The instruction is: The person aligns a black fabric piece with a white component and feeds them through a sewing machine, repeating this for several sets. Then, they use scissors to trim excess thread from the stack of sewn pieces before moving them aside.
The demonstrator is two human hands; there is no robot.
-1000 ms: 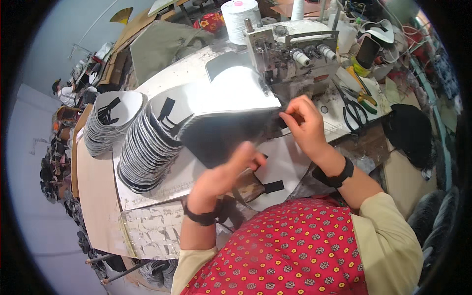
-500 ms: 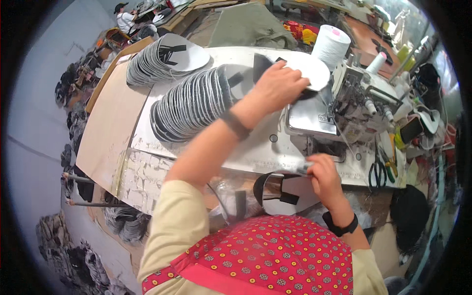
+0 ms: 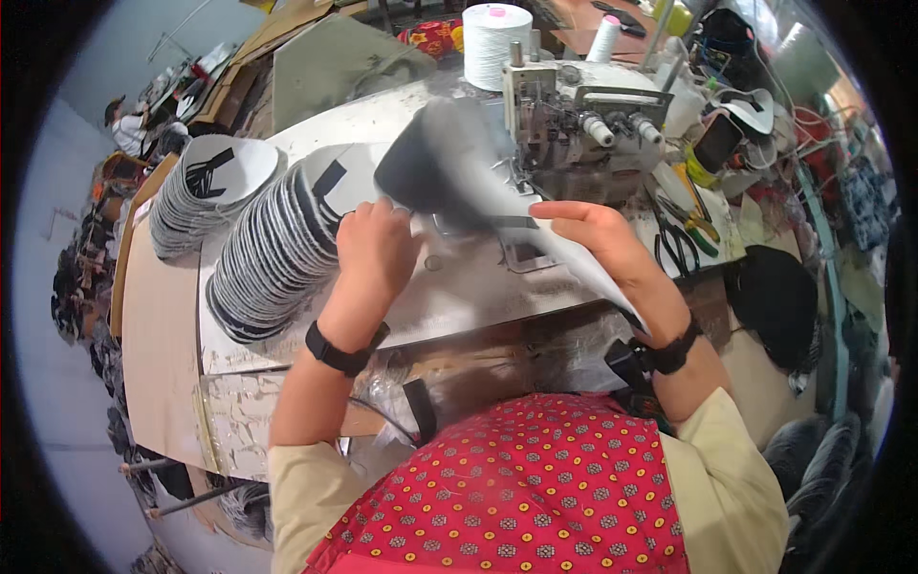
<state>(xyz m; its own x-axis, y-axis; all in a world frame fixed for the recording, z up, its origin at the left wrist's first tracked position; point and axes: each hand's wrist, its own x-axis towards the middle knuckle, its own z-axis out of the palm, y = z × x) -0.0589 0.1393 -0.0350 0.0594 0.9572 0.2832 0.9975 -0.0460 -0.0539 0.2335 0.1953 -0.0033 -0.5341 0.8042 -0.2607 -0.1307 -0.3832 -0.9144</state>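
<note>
A white-and-black fabric piece (image 3: 574,251), smeared by motion, tilts over the table in front of the sewing machine (image 3: 583,124). My right hand (image 3: 612,247) pinches its white side, with the fingers pointing left. Beside the piece's dark left portion (image 3: 419,172), my left hand (image 3: 376,244) is closed with curled fingers. What that hand grips, if anything, is hidden. Just left of it leans a long stack of grey-edged rounded pieces (image 3: 273,244), the nearest showing a black strip. A second stack of such pieces (image 3: 196,206) lies farther left.
A large white thread cone (image 3: 495,48) and a smaller cone (image 3: 604,40) stand behind the machine. Black-handled scissors (image 3: 677,247) and pliers (image 3: 703,215) lie at the table's right. Past the right edge hangs a black cloth (image 3: 773,306). A person (image 3: 126,129) sits far left.
My left hand has drawn back from the machine toward the long stack. My right hand has risen from the table's front edge with a piece. The view has swung to the right.
</note>
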